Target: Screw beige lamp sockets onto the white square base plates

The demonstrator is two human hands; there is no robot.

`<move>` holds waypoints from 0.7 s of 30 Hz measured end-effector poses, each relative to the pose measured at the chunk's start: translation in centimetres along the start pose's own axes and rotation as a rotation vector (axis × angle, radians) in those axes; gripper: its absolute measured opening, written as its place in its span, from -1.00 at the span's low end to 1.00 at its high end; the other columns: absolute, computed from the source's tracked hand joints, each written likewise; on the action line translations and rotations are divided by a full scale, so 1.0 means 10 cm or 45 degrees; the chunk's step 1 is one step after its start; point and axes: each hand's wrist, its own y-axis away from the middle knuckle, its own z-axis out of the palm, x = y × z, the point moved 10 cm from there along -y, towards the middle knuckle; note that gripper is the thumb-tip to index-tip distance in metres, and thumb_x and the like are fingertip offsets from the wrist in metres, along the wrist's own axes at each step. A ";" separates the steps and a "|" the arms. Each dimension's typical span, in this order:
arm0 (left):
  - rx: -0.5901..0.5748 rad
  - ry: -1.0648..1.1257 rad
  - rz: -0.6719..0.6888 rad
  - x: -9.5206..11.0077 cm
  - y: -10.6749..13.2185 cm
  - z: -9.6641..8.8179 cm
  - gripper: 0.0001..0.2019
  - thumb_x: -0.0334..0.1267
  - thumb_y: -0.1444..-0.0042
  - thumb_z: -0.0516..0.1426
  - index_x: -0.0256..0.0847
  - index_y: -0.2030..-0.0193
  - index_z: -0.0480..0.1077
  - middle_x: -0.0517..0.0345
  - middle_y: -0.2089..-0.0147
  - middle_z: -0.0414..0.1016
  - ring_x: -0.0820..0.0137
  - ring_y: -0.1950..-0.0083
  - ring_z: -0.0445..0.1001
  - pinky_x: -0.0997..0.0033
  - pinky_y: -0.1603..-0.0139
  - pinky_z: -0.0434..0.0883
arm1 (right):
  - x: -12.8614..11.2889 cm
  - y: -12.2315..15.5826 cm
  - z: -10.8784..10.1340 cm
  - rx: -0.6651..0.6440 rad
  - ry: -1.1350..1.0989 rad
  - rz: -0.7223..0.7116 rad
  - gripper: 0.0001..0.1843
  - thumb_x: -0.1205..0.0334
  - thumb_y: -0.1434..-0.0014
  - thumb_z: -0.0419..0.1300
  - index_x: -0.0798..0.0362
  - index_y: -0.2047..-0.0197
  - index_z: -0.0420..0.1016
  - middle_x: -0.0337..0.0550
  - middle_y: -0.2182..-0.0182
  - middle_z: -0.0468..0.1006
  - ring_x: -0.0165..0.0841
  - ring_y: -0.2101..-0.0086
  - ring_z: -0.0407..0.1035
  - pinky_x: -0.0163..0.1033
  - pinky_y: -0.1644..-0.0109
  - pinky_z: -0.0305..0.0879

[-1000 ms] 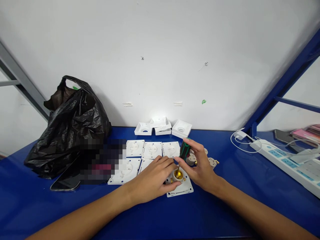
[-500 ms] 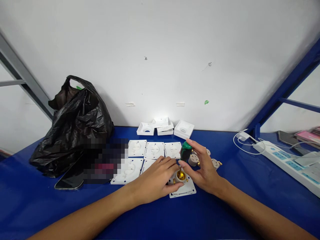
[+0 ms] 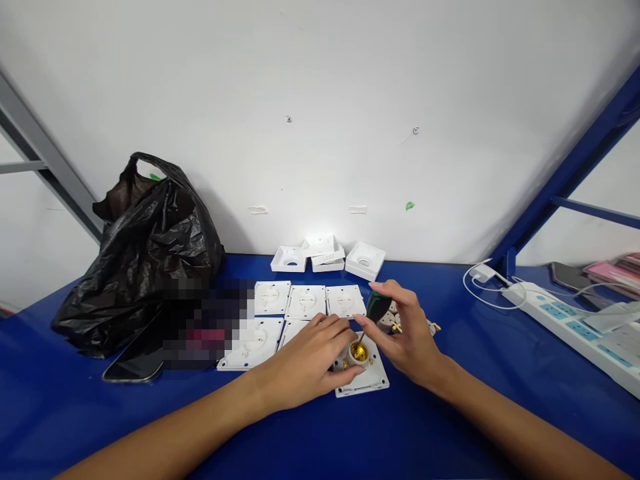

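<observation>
My right hand (image 3: 407, 337) grips a screwdriver (image 3: 379, 307) by its dark green handle. The shaft slants down to the left, its tip inside a round lamp socket (image 3: 359, 353) with a brass-coloured lining. That socket sits on a white square base plate (image 3: 364, 385). Fingers and thumb of my left hand (image 3: 320, 357) close around the socket from the left. Beyond my hands lie several white square plates (image 3: 306, 302) in rows, partly covered by my left hand. More round sockets (image 3: 387, 323) stand behind my right hand, mostly hidden by it.
White square covers (image 3: 365, 259) are piled by the wall. A black plastic bag (image 3: 150, 260) and a phone (image 3: 135, 363) are at left, beside a blurred patch. On the right lie a white power strip (image 3: 565, 313) with cables and another phone (image 3: 570, 274). The table (image 3: 320, 440) is blue.
The screwdriver handle has tipped to the right and leans more, moving with my right hand. My left hand stays on the socket. The whole view has shifted slightly.
</observation>
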 end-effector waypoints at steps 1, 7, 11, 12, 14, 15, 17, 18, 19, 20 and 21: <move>-0.001 0.004 -0.002 0.00 0.00 0.00 -0.72 -0.17 -0.42 0.30 -0.17 -0.17 0.45 0.03 -0.08 0.58 0.08 -0.12 0.52 0.04 -0.23 0.41 | -0.02 -0.01 -0.01 0.002 0.007 -0.019 -0.28 0.35 -0.39 0.31 -0.21 -0.49 0.20 -0.12 0.04 0.62 -0.17 0.11 0.57 -0.02 0.04 0.65; 0.007 -0.016 -0.001 -0.01 -0.01 0.01 -0.72 -0.15 -0.40 0.31 -0.19 -0.12 0.44 0.04 -0.05 0.58 0.09 -0.09 0.53 0.04 -0.21 0.41 | -0.02 -0.03 0.04 -0.111 0.081 0.011 -0.28 0.34 -0.44 0.22 -0.18 -0.56 0.12 -0.03 -0.19 0.59 -0.13 -0.08 0.56 0.08 -0.21 0.58; -0.008 -0.030 -0.004 -0.03 -0.01 0.03 -0.74 -0.15 -0.40 0.31 -0.19 -0.09 0.43 0.03 -0.03 0.57 0.08 -0.09 0.52 0.04 -0.20 0.40 | -0.01 -0.02 0.00 -0.083 0.120 -0.051 -0.24 0.33 -0.40 0.29 -0.20 -0.55 0.14 -0.07 -0.11 0.62 -0.15 0.00 0.58 0.00 -0.06 0.64; -0.005 -0.026 -0.001 -0.03 0.00 0.03 -0.74 -0.14 -0.40 0.31 -0.18 -0.10 0.43 0.03 -0.04 0.57 0.08 -0.09 0.52 0.04 -0.21 0.39 | 0.01 -0.01 -0.02 -0.065 0.129 -0.061 -0.23 0.33 -0.39 0.30 -0.20 -0.54 0.15 -0.07 -0.10 0.62 -0.15 0.02 0.58 -0.01 -0.05 0.64; 0.012 -0.011 0.008 -0.02 0.02 0.00 -0.69 -0.11 -0.40 0.31 -0.16 -0.16 0.41 0.04 -0.06 0.56 0.08 -0.11 0.52 0.04 -0.22 0.38 | 0.08 -0.02 -0.12 0.014 0.149 -0.036 -0.22 0.33 -0.36 0.34 -0.21 -0.53 0.18 -0.06 -0.13 0.59 -0.15 0.03 0.57 0.03 -0.08 0.62; 0.022 -0.004 0.011 -0.02 0.02 -0.01 -0.65 -0.10 -0.39 0.31 -0.15 -0.20 0.40 0.04 -0.08 0.56 0.08 -0.12 0.52 0.04 -0.24 0.38 | 0.13 -0.03 -0.23 0.111 0.151 -0.005 -0.22 0.31 -0.35 0.36 -0.21 -0.53 0.19 -0.04 -0.15 0.56 -0.14 0.02 0.57 0.07 -0.12 0.61; 0.032 -0.001 0.012 -0.01 0.03 -0.03 -0.59 -0.13 -0.38 0.31 -0.14 -0.27 0.38 0.03 -0.10 0.54 0.08 -0.13 0.52 0.04 -0.25 0.36 | 0.26 -0.05 -0.44 0.286 0.139 0.100 -0.23 0.26 -0.33 0.38 -0.21 -0.50 0.22 0.01 -0.21 0.49 -0.10 0.00 0.56 0.13 -0.12 0.60; 0.029 -0.006 0.012 0.00 0.03 -0.03 -0.58 -0.15 -0.37 0.31 -0.14 -0.28 0.38 0.03 -0.11 0.53 0.09 -0.12 0.52 0.04 -0.25 0.35 | 0.35 -0.05 -0.53 0.353 0.127 0.174 -0.26 0.23 -0.34 0.37 -0.20 -0.49 0.23 0.04 -0.22 0.47 -0.09 -0.01 0.55 0.15 -0.11 0.60; 0.023 -0.014 0.012 0.00 0.03 -0.03 -0.60 -0.18 -0.36 0.30 -0.14 -0.27 0.39 0.03 -0.10 0.52 0.10 -0.11 0.52 0.05 -0.24 0.35 | 0.44 -0.06 -0.60 0.390 0.113 0.243 -0.30 0.19 -0.35 0.35 -0.18 -0.48 0.24 0.06 -0.21 0.47 -0.09 0.00 0.55 0.15 -0.08 0.61; 0.015 -0.021 0.013 0.01 0.03 -0.03 -0.62 -0.20 -0.36 0.29 -0.14 -0.26 0.41 0.04 -0.08 0.51 0.11 -0.09 0.52 0.06 -0.22 0.35 | 0.53 -0.06 -0.65 0.400 0.093 0.312 -0.33 0.16 -0.38 0.33 -0.16 -0.47 0.23 0.07 -0.17 0.48 -0.10 0.04 0.56 0.13 -0.03 0.62; 0.004 -0.026 0.015 0.02 0.02 -0.02 -0.65 -0.21 -0.37 0.28 -0.13 -0.24 0.42 0.05 -0.06 0.50 0.12 -0.06 0.52 0.08 -0.20 0.35 | 0.61 -0.06 -0.67 0.392 0.070 0.372 -0.35 0.14 -0.39 0.30 -0.15 -0.47 0.23 0.06 -0.13 0.49 -0.13 0.09 0.56 0.10 0.03 0.63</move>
